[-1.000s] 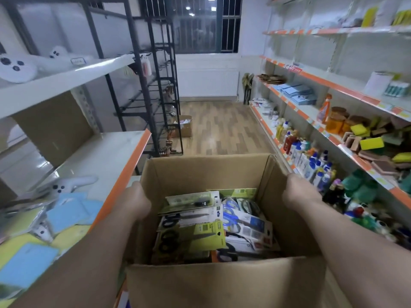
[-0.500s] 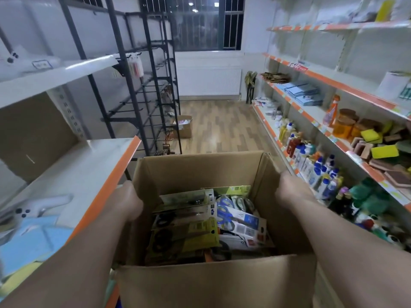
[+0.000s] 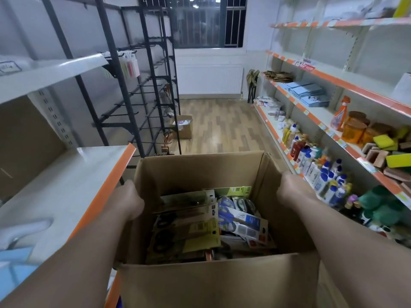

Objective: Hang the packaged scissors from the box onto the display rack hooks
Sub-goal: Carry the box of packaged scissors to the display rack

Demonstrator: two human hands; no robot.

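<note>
I carry an open cardboard box [image 3: 200, 283] in front of me. Inside lie several packaged scissors [image 3: 211, 225] on yellow, blue and grey cards. My left hand [image 3: 130, 200] grips the box's left wall from outside, and my right hand [image 3: 293, 188] grips its right wall; the fingers of both are hidden behind the cardboard. The black display rack [image 3: 138, 103] with rows of hooks stands ahead on the left, and most of its hooks are bare.
A white shelf with an orange edge [image 3: 104, 190] runs close on my left. Stocked shelves of bottles [image 3: 318, 165] and sponges line the right. A small cardboard box [image 3: 183, 127] sits on the wooden floor by the rack's foot. The aisle runs ahead to a window.
I have walked forward along the aisle with the box. The black rack is nearer and the left shelf has slid back past me. Both hands keep their hold.
</note>
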